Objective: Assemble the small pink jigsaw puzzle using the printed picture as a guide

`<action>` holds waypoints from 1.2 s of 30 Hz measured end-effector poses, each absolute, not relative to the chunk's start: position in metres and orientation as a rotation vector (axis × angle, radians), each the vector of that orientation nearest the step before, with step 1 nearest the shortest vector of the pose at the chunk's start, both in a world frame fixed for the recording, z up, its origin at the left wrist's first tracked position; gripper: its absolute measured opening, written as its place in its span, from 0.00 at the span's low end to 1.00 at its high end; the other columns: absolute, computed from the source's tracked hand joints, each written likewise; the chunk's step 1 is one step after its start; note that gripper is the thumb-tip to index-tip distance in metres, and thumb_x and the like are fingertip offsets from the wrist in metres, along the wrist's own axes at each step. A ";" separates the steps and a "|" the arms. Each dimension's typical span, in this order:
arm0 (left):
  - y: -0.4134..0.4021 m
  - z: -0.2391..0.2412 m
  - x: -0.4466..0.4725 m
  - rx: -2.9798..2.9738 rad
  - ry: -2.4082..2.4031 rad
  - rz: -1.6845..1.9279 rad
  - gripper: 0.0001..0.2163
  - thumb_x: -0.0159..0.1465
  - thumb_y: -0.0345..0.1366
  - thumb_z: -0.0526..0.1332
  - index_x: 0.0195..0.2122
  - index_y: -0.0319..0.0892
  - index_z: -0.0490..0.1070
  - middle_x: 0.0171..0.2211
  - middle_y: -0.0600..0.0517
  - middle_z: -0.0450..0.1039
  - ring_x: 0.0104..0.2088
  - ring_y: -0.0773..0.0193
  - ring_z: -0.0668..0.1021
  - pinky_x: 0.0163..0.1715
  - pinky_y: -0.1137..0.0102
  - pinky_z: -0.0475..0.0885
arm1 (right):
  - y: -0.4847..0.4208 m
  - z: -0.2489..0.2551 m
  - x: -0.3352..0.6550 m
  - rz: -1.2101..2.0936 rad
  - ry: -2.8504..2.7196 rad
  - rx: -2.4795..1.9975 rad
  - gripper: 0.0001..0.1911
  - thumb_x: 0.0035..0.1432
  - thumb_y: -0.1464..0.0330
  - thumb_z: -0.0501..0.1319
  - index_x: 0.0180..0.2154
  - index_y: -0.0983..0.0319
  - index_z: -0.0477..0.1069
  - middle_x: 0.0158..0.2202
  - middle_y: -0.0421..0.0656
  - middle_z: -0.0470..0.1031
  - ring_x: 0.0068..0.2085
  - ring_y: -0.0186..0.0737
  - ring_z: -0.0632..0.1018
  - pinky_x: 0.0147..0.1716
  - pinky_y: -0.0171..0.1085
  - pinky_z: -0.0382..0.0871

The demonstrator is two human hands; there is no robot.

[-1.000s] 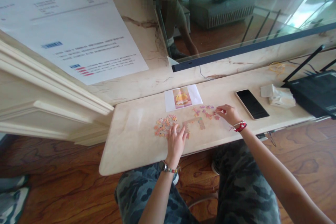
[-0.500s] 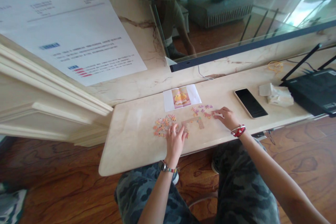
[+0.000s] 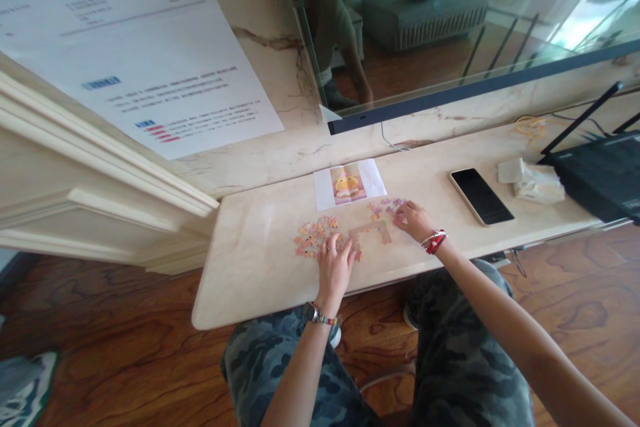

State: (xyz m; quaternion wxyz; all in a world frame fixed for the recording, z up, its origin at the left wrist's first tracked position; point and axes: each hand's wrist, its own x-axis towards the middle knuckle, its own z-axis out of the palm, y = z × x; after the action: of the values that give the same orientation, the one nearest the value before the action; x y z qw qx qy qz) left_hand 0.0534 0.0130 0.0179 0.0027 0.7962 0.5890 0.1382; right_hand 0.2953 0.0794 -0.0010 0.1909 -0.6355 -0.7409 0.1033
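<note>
Both of my hands are on the pale marble table (image 3: 250,280), over a small jigsaw. My left hand (image 3: 334,265) lies flat and open, palm down, fingers spread; its fingertips reach the near edge of the heap of loose pieces (image 3: 311,237) and the left end of the joined section (image 3: 373,232). That joined section lies flat between my hands. Its long axis runs left to right, roughly along the table's front edge and rising slightly toward the right, and a short leg at each end points back toward me. My right hand (image 3: 413,220) rests just beside its right end, fingers curled down over the scattered pink and purple pieces (image 3: 385,205); I cannot tell whether they pinch one. Just beyond the pieces lies the reference picture (image 3: 349,185), a yellow figure on a white sheet, with its top toward the wall. Well to the right lie a dark phone (image 3: 481,195), set at a slant, then a tissue pack (image 3: 533,181) and a black router (image 3: 600,173).
</note>
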 end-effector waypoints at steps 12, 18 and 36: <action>0.014 0.017 0.056 2.480 1.840 0.451 0.14 0.59 0.37 0.54 0.46 0.51 0.65 0.48 0.47 0.59 0.46 0.56 0.64 0.44 0.58 0.62 | 0.010 0.001 0.276 0.300 -2.218 -1.352 0.08 0.55 0.67 0.53 0.31 0.60 0.70 0.32 0.45 0.73 0.34 0.38 0.71 0.35 0.38 0.64; 0.014 0.017 0.056 2.498 1.847 0.438 0.14 0.58 0.37 0.54 0.47 0.51 0.65 0.48 0.48 0.59 0.47 0.55 0.63 0.44 0.59 0.62 | 0.007 -0.003 0.275 0.226 -2.245 -1.317 0.11 0.56 0.68 0.51 0.36 0.59 0.71 0.36 0.45 0.74 0.35 0.38 0.71 0.36 0.39 0.65; 0.014 0.017 0.057 2.471 1.864 0.430 0.14 0.58 0.36 0.55 0.46 0.51 0.66 0.49 0.47 0.58 0.48 0.54 0.63 0.43 0.59 0.62 | 0.012 -0.009 0.286 0.199 -2.400 -1.157 0.14 0.58 0.71 0.48 0.40 0.60 0.70 0.41 0.45 0.72 0.35 0.37 0.70 0.36 0.39 0.66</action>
State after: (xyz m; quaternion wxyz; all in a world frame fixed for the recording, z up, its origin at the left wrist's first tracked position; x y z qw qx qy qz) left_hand 0.0572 0.0141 0.0174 0.0084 0.7908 0.5964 0.1375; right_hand 0.2865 0.0121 -0.0086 0.2326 -0.4213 -0.8736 0.0725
